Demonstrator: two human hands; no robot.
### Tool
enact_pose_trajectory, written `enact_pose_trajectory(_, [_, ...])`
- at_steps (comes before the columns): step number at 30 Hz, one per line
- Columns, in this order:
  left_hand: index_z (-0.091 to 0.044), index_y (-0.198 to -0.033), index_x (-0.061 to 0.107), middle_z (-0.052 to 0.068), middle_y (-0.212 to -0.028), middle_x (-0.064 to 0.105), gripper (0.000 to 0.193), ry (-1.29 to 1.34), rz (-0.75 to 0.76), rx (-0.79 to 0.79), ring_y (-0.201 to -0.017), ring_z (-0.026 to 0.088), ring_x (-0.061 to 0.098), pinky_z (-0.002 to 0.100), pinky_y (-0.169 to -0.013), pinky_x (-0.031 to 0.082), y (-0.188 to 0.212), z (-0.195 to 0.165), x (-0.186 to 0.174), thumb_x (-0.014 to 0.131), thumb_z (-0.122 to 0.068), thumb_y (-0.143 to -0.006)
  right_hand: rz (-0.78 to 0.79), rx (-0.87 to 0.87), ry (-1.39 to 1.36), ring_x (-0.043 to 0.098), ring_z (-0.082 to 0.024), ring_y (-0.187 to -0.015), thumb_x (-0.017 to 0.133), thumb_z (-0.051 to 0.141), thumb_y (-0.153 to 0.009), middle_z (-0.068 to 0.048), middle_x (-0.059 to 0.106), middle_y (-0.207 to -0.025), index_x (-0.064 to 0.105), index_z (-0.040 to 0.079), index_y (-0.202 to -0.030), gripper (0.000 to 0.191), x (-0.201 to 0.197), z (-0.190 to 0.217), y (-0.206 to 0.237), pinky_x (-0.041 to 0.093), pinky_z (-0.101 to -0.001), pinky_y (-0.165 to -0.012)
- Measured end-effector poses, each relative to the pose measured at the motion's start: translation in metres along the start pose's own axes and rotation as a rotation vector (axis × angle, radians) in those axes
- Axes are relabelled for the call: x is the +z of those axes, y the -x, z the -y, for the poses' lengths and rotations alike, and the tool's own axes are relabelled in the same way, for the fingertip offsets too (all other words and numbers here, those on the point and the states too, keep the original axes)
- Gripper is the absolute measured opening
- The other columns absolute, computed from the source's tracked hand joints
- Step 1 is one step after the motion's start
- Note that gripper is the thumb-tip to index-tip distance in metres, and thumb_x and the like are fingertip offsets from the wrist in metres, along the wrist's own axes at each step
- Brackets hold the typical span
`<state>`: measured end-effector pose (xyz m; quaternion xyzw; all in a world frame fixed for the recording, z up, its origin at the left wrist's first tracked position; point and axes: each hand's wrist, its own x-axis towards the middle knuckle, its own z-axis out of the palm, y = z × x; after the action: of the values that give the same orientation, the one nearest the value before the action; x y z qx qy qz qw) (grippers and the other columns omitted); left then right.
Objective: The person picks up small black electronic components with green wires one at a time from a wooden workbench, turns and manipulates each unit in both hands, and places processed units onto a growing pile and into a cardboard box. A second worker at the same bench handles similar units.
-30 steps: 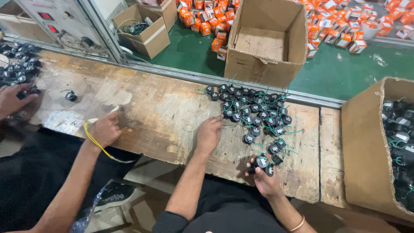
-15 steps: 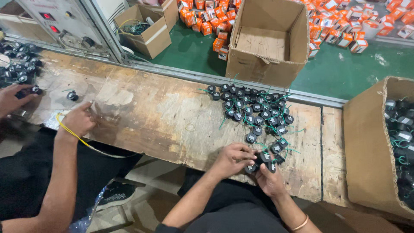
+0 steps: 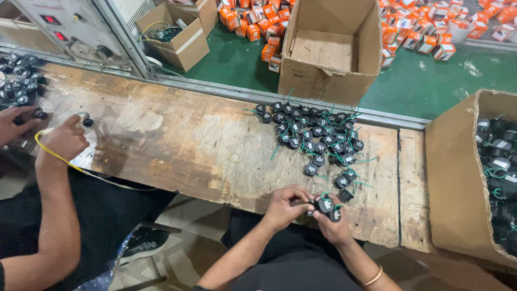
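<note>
Head view: low in the frame, just right of centre, the person's two bare hands meet at the near edge of a worn wooden bench (image 3: 177, 140), its planks scuffed, pale in patches and split by a dark seam at the right. The left hand (image 3: 284, 206) curls its fingers together around a small black round part (image 3: 325, 205) with a pale label face and a thin green wire; the right hand (image 3: 335, 226) pinches the same part from the other side and also has a second black piece (image 3: 334, 215) tucked against its fingers. A thin copper-coloured bangle (image 3: 372, 278) circles the right wrist.

Just above the hands, a loose heap of like black parts (image 3: 315, 134) with tangled green leads spreads across the centre of the bench. At the right edge stands an open brown cardboard box (image 3: 458, 178) filled with more of them. Top centre, an empty corrugated carton (image 3: 328, 48) sits on the green floor (image 3: 431, 81), among small orange packets (image 3: 253, 24).

At the left edge, a co-worker's hand (image 3: 63, 141) is closed on a yellow wire (image 3: 54, 156)
</note>
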<state>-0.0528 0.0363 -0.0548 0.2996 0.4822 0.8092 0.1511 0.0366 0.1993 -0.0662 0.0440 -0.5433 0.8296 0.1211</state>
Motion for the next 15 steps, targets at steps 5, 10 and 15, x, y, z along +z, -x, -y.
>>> enact_pose_trajectory(5, [-0.005, -0.096, 0.063, 0.01, -0.105, 0.071, 0.024, 0.1, -0.148, -0.057, -0.1, 0.015, 0.069, 0.03, -0.092, 0.057, 0.005, 0.016, 0.011, 0.079, 0.007, -0.084, -0.016, 0.02, -0.107, 0.057, -0.02, -0.114, 0.071, -0.002, -0.087, -0.01, 0.058, -0.12, 0.055, 0.002, -0.12, 0.036, 0.004, 0.003, -0.002, 0.047, -0.0355, -0.098])
enact_pose_trajectory(10, [-0.003, -0.099, 0.069, 0.009, -0.112, 0.073, 0.019, -0.369, -0.242, 0.097, -0.1, 0.019, 0.071, 0.031, -0.088, 0.06, -0.028, -0.016, -0.004, 0.083, -0.002, -0.085, -0.116, 0.131, -0.553, 0.061, -0.026, -0.111, 0.071, 0.009, -0.09, -0.008, 0.061, -0.122, 0.055, 0.011, -0.126, 0.039, -0.001, 0.011, -0.005, 0.054, -0.0423, -0.082])
enact_pose_trajectory(15, [-0.004, -0.121, 0.068, 0.014, -0.122, 0.069, 0.046, -1.054, -0.223, 0.282, -0.108, 0.035, 0.067, 0.043, -0.092, 0.053, -0.07, -0.04, 0.001, 0.078, -0.013, -0.078, -0.155, 0.21, -0.801, 0.065, -0.031, -0.108, 0.069, 0.021, -0.097, -0.01, 0.064, -0.128, 0.053, 0.014, -0.14, 0.046, -0.005, 0.016, -0.011, 0.055, -0.0358, -0.074])
